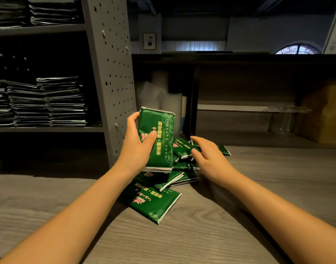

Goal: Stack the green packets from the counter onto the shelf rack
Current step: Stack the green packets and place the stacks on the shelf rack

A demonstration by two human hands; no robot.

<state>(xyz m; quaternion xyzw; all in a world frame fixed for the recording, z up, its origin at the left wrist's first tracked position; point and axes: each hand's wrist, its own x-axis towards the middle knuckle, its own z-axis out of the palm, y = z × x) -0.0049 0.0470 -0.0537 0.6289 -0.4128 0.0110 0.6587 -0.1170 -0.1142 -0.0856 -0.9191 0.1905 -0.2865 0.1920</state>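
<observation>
Packet (160, 124) gripped upright by left hand (136, 149), near rack post (113, 73) — right hand (211, 159) on pile (155, 202), grip unclear.

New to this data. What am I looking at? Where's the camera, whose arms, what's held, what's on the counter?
No robot: a person's two bare arms, filmed by one wide-angle camera on their head looking down. The left hand grips a glossy green foil packet with gold print, upright. The right hand, fingers relaxed, reaches over a loose pile of matching packets on the grey wood-grain counter. At left stands a grey perforated metal shelf rack, already holding stacks of packets.
</observation>
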